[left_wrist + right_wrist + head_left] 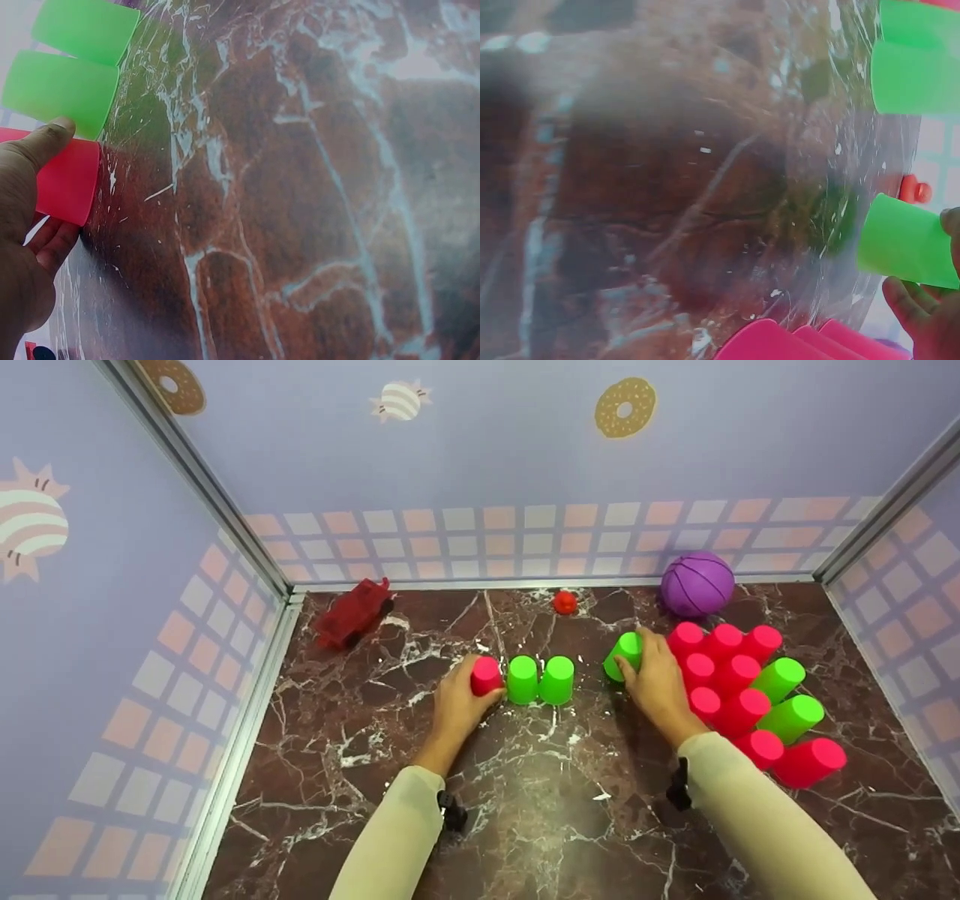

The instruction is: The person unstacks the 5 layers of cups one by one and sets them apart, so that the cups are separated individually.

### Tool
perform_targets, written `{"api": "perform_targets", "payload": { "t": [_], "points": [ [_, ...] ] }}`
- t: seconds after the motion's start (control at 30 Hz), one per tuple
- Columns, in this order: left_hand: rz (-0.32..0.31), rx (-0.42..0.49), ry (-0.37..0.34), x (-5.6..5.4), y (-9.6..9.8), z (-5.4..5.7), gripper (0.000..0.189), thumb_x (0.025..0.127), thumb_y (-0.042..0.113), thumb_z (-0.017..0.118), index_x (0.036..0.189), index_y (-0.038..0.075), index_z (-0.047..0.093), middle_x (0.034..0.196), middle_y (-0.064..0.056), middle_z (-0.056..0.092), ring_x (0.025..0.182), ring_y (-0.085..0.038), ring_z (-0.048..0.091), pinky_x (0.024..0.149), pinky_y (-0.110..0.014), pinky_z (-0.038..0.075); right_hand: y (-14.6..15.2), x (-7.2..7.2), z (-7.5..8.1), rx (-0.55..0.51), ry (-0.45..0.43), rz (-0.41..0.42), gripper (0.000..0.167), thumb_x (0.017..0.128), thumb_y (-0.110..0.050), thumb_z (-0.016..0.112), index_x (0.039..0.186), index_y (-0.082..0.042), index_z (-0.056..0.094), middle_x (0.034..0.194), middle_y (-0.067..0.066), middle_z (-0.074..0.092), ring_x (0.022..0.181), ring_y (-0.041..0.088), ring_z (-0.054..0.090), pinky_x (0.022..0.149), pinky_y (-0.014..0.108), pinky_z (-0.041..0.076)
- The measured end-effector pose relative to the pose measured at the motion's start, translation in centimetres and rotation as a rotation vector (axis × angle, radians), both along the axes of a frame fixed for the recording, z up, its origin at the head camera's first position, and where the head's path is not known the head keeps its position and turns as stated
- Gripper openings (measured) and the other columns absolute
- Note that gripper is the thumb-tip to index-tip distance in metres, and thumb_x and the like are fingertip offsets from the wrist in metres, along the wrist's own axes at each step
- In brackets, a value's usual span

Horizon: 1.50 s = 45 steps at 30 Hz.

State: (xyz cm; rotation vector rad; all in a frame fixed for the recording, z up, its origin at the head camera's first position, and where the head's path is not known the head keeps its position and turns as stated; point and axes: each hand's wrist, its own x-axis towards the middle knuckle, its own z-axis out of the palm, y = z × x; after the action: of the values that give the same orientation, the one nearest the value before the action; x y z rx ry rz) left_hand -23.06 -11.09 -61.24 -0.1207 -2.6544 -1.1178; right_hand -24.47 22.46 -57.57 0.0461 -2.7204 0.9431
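My left hand (459, 701) grips an upside-down pink cup (486, 676), thumb on its near side and fingers behind. Right beside it, two upside-down green cups (523, 680) stand in a row on the marbled surface. Farther right, my right hand (658, 682) holds another green cup (623, 656), which leans a little. In the right wrist view this green cup (907, 241) sits between thumb and fingers. The left wrist view shows the pink cup (69, 182) close against the neighbouring green cup (64, 91).
A block of upturned pink cups (739, 673) with two green cups (796, 718) fills the right side, close by the right forearm. Along the back wall lie a purple ball (697, 584), a small red object (565, 602) and a dark red toy (354, 613). Patterned walls (480, 450) enclose the surface.
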Motion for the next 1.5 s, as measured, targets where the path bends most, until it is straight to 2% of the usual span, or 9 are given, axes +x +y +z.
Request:
{"api": "perform_targets", "payload": {
  "t": [0.23, 0.5, 0.73, 0.87, 0.97, 1.17, 1.27, 1.4, 1.5],
  "points": [
    [-0.003, 0.009, -0.021, -0.1, 0.0, 0.1, 0.062, 0.079, 0.024, 0.100, 0.131, 0.014, 0.067, 0.123, -0.015, 0.079, 0.116, -0.039, 0.077, 0.101, -0.057, 0.061, 0.5, -2.1, 0.8, -0.019, -0.084, -0.067, 0.060, 0.105, -0.014, 0.074, 0.155, 0.005, 0.048, 0.144, 0.034, 0.056, 0.132, 0.059, 0.060, 0.114, 0.069, 0.049],
    [-0.006, 0.015, -0.037, 0.0, -0.1, 0.1, 0.061, 0.080, 0.026, 0.100, 0.131, 0.016, 0.067, 0.123, -0.015, 0.080, 0.115, -0.038, 0.078, 0.100, -0.058, 0.062, 0.6, -2.6, 0.2, -0.011, -0.124, -0.094, 0.060, 0.107, -0.017, 0.072, 0.159, 0.001, 0.045, 0.149, 0.033, 0.058, 0.135, 0.058, 0.060, 0.115, 0.070, 0.048],
    [-0.016, 0.000, 0.089, -0.5, -0.3, -1.4, 0.063, 0.077, 0.029, 0.100, 0.129, 0.016, 0.067, 0.114, -0.014, 0.080, 0.104, -0.037, 0.079, 0.089, -0.057, 0.063, 0.7, -2.2, 0.3, 0.014, -0.100, -0.083, 0.072, 0.107, -0.020, 0.073, 0.166, -0.004, 0.036, 0.153, 0.034, 0.053, 0.134, 0.059, 0.060, 0.112, 0.072, 0.050],
    [-0.008, -0.007, 0.126, -0.7, -0.4, -2.1, 0.062, 0.076, 0.029, 0.101, 0.127, 0.017, 0.067, 0.112, -0.014, 0.081, 0.101, -0.037, 0.079, 0.086, -0.058, 0.063, 0.3, -2.0, 0.5, 0.054, -0.025, -0.032, 0.078, 0.106, -0.023, 0.074, 0.169, -0.003, 0.032, 0.161, 0.033, 0.046, 0.145, 0.055, 0.052, 0.121, 0.068, 0.046],
    [-0.018, 0.017, 0.102, -0.3, -0.3, -1.4, 0.062, 0.076, 0.026, 0.101, 0.127, 0.014, 0.067, 0.114, -0.017, 0.081, 0.104, -0.041, 0.079, 0.090, -0.062, 0.063, -0.3, -1.8, 0.8, 0.108, 0.044, 0.014, 0.077, 0.106, -0.027, 0.074, 0.168, -0.002, 0.036, 0.165, 0.032, 0.044, 0.154, 0.052, 0.044, 0.130, 0.064, 0.038],
    [-0.004, 0.018, 0.129, -1.2, -0.7, -3.6, 0.064, 0.074, 0.033, 0.101, 0.127, 0.019, 0.068, 0.114, -0.012, 0.081, 0.104, -0.036, 0.079, 0.089, -0.058, 0.062, -2.2, -0.8, 1.0, 0.125, 0.107, 0.171, 0.070, 0.108, -0.031, 0.072, 0.166, -0.004, 0.043, 0.166, 0.026, 0.047, 0.156, 0.046, 0.044, 0.133, 0.061, 0.034],
    [-0.002, 0.020, 0.092, -1.0, -0.6, -2.9, 0.064, 0.075, 0.030, 0.101, 0.128, 0.017, 0.068, 0.116, -0.013, 0.081, 0.107, -0.037, 0.079, 0.092, -0.058, 0.062, -3.4, 0.0, 0.8, 0.119, 0.096, 0.267, 0.069, 0.108, -0.035, 0.071, 0.166, -0.006, 0.045, 0.167, 0.023, 0.048, 0.156, 0.044, 0.046, 0.130, 0.061, 0.040],
    [-0.002, 0.008, 0.024, -0.1, 0.0, -0.4, 0.063, 0.076, 0.024, 0.101, 0.129, 0.013, 0.068, 0.120, -0.016, 0.080, 0.113, -0.040, 0.078, 0.098, -0.060, 0.062, -4.8, 0.9, 0.2, 0.117, 0.057, 0.362, 0.072, 0.107, -0.041, 0.073, 0.166, -0.010, 0.047, 0.165, 0.020, 0.050, 0.153, 0.043, 0.051, 0.125, 0.063, 0.045],
    [-0.002, 0.001, 0.015, 0.0, 0.1, -0.2, 0.062, 0.077, 0.024, 0.101, 0.130, 0.013, 0.068, 0.122, -0.016, 0.080, 0.114, -0.039, 0.078, 0.100, -0.059, 0.062, -5.4, 1.3, -0.5, 0.114, 0.038, 0.411, 0.075, 0.105, -0.043, 0.076, 0.165, -0.010, 0.048, 0.160, 0.020, 0.054, 0.147, 0.044, 0.058, 0.122, 0.062, 0.049]
  ]
}}
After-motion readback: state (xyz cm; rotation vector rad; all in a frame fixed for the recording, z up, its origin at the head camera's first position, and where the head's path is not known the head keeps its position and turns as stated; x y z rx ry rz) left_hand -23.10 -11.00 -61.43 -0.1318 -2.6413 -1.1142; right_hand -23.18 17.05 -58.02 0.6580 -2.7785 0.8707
